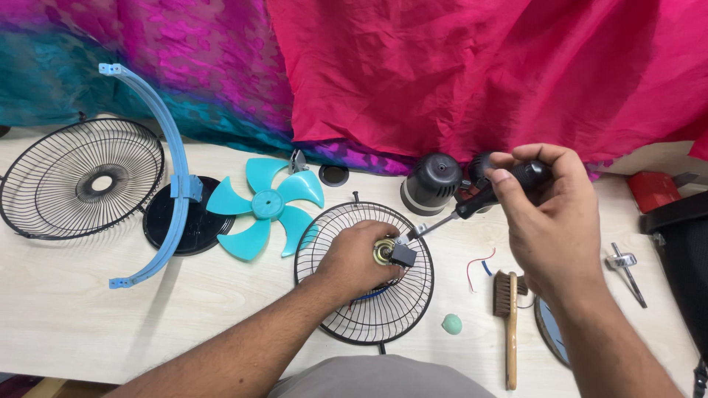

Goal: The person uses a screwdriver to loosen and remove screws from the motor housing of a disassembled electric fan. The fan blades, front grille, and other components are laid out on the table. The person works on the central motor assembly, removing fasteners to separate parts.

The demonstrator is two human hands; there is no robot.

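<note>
While my left hand (359,258) closes its grip around the fan motor (383,252) at the hub of the black wire guard (369,317), my right hand (549,214) is wrapped shut on the black handle of the screwdriver (472,204), whose thin shaft slants down so the tip meets the small black part beside the brassy bearing. Guard and motor lie flat on the pale desk (74,309), just in front of me.

I judge the motor to be the dense, heavy piece here, hard and stiff, so it sits well under my palm. The wire guard around it looks light and springy; its thin rods could bend if I leaned on them, so I hold at the hub and not on the wires. The screwdriver is rigid, and its handle looks grippy enough, but the tip could slip off a small screw head, so I hold high on the handle and steady the work from below.

Well apart to my left lie the teal fan blade (265,205), a second guard (81,177) and a pale blue curved bracket (173,169); a wooden brush (507,309) lies near my right wrist.
</note>
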